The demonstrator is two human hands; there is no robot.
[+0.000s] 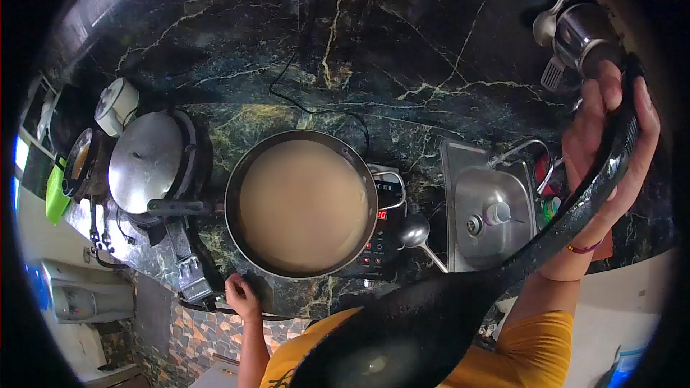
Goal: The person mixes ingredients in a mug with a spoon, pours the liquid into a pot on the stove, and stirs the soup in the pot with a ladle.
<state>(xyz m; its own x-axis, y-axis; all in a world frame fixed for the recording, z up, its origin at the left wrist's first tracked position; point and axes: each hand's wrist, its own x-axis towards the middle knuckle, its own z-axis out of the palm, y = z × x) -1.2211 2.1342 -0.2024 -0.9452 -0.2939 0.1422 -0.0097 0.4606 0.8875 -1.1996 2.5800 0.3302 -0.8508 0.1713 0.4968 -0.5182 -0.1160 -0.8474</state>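
Close to the camera, my right hand (611, 144) grips the handle of a large black ladle (431, 316), whose wet bowl hangs at the bottom of the view. My left hand (241, 296) is by the counter's front edge, its fingers curled; whether it holds anything cannot be made out. Between the hands, a wide pan (303, 205) of smooth beige liquid stands on an induction cooker (381, 244) with a lit red display. The pan's long handle points left. A metal spoon (415, 231) lies to the right of the pan.
A lidded pot (147, 162) stands left of the pan, with a white lidded container (116, 106) behind it. On the right are a sink (492, 208) holding a small cup (497, 213), and a metal utensil holder (586, 32). A black cable (287, 93) crosses the marbled counter.
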